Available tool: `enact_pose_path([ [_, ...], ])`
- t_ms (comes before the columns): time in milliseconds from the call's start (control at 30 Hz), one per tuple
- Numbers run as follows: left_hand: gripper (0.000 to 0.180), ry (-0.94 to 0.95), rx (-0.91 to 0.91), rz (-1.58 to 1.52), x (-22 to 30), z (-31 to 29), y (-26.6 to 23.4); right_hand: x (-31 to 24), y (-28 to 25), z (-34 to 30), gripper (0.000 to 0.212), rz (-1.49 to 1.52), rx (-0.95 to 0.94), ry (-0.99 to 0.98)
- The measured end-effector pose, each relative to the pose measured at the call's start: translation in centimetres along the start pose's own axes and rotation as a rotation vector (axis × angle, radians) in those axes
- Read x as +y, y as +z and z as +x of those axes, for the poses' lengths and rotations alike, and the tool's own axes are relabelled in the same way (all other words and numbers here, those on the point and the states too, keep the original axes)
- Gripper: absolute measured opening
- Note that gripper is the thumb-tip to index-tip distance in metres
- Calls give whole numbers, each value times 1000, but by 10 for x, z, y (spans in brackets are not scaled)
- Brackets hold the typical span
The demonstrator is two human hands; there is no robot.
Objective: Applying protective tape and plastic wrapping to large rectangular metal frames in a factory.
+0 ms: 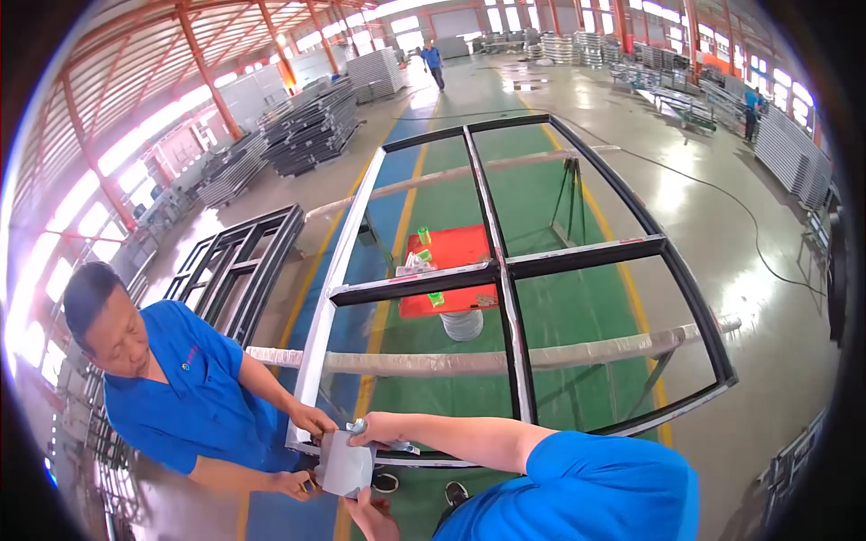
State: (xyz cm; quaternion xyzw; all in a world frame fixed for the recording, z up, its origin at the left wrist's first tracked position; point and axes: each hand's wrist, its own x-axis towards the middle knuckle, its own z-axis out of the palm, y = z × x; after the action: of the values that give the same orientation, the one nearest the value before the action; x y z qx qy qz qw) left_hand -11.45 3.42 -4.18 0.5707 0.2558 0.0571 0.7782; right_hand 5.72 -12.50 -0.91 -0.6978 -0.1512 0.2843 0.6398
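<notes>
A flat, light grey rectangular piece [347, 464] is held up at the near left corner of a large black and white window frame [502, 270]. My right hand [379, 429] reaches across from the right and grips the piece's upper edge, thumb on its face. Something small and silvery-blue shows by those fingers, too small to name. Below, my left hand [372, 516] is closed on the lower edge; its fingers are partly hidden. A co-worker in blue stands at the left, one hand [312, 420] at the piece's upper left corner and the other [298, 485] beside its left edge.
Wrapped crossbars [397, 362] carry the frame. A red table [451, 302] with small green items stands beneath it, near a white bucket [462, 325]. Dark frames [242, 266] lie at left; a cable [722, 194] crosses the floor at right. Another person [433, 63] is far off.
</notes>
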Motion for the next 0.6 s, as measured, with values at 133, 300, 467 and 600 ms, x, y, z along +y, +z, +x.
enact_pose_path([
  [133,39,-48,121,-59,-11,-47,47,19,-29,-40,28,91,-138,100],
  [300,30,13,155,-59,-23,-79,61,41,-30,-65,30,33,-94,-54],
  [467,23,-21,186,-5,-49,-89,75,52,-44,-105,20,178,11,137],
  [600,23,-3,277,-131,-56,-107,81,56,-33,-129,14,280,-46,123],
])
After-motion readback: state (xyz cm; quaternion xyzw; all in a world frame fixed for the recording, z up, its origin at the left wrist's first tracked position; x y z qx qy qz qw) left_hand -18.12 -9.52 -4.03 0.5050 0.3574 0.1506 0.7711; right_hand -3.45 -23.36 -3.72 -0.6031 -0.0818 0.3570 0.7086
